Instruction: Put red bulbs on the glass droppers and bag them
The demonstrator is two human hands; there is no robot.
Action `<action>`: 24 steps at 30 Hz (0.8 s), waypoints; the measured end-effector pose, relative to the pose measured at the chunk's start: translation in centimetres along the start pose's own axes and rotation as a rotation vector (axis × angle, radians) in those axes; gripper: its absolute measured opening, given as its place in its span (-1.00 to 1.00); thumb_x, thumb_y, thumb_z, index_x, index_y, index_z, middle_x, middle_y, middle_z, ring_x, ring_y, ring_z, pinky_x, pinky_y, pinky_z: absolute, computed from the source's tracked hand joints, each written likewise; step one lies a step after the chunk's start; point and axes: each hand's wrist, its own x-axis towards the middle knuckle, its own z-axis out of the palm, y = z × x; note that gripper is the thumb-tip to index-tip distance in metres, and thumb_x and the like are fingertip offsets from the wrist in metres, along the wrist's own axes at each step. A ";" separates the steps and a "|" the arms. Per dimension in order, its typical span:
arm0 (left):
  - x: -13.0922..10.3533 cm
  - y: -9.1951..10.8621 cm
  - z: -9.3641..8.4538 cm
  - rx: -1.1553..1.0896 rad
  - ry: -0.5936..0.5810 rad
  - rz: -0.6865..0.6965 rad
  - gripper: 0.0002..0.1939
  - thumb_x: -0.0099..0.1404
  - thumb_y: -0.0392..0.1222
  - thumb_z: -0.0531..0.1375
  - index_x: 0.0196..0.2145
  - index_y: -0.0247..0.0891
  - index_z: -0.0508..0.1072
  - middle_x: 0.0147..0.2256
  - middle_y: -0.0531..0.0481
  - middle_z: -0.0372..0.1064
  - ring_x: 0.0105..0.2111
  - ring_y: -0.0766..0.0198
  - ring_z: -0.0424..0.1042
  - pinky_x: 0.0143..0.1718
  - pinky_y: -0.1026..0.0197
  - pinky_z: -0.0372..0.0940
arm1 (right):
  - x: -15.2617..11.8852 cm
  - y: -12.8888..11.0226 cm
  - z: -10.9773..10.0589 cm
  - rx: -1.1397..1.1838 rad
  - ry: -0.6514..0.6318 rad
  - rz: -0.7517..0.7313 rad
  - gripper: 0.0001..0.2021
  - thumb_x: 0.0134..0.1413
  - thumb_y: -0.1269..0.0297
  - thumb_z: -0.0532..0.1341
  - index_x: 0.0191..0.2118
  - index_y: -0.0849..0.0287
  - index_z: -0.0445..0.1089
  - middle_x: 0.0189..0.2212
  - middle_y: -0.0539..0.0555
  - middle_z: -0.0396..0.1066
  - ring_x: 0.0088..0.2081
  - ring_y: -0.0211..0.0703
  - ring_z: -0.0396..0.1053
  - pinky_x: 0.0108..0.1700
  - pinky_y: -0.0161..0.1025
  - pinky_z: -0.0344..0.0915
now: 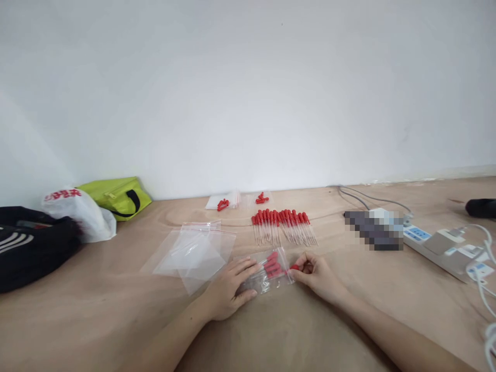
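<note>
Red-handled tools (273,263) lie in a small clear bag (267,285) mid-surface, between our hands. Behind, the surface (116,315) meets the wall (248,93) along its back edge; its front edge falls outside our view. Toward its left edge sit a black bag (34,253), a lime bag (126,190) and a white plastic bag (97,222); toward the right, a power strip (434,245). Between those groups, wood shows on both sides of our forearms. Flat clear bags (194,253) overlap left of middle, and a row of similar tools (287,216) lies behind the filled bag. Near the back edge, red pieces (222,205) lie in or on thin plastic; we cannot tell which. Pixelation hides a dark object (372,231). Our left hand (231,285) rests over the filled bag, fingers covering its end. Our right hand (320,278) pinches one red handle (294,267) at the bag's mouth; we cannot see how far it reaches in.
</note>
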 end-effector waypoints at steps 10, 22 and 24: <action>0.2 -0.1 0.0 0.024 -0.040 -0.019 -0.51 0.24 -0.09 0.08 0.11 -0.15 0.13 0.12 -0.07 0.09 0.12 0.08 0.05 0.10 -0.06 0.01 | -0.1 -0.6 0.1 -0.086 -0.126 -0.113 -0.77 -0.11 0.10 0.19 -0.52 0.18 0.40 -0.59 -0.02 0.32 -0.55 -0.30 0.16 -0.49 -0.33 0.10; 0.1 0.0 0.2 0.006 0.002 -0.012 -0.49 0.21 -0.12 0.11 0.11 -0.17 0.14 0.11 -0.09 0.11 0.10 0.08 0.07 0.09 -0.04 0.04 | -0.4 -1.3 0.9 -0.001 -0.034 0.110 -0.72 -0.23 0.07 0.22 -0.62 0.19 0.24 -0.72 -0.11 0.18 -0.74 -0.46 -0.03 -0.70 -0.40 -0.10; 0.1 0.0 0.2 0.000 0.019 -0.008 -0.49 0.20 -0.12 0.11 0.10 -0.18 0.15 0.10 -0.10 0.12 0.09 0.07 0.09 0.08 -0.03 0.05 | -0.6 -1.6 1.0 0.016 -0.017 0.134 -0.68 -0.24 0.03 0.21 -0.62 0.19 0.21 -0.73 -0.13 0.15 -0.77 -0.48 -0.06 -0.73 -0.41 -0.14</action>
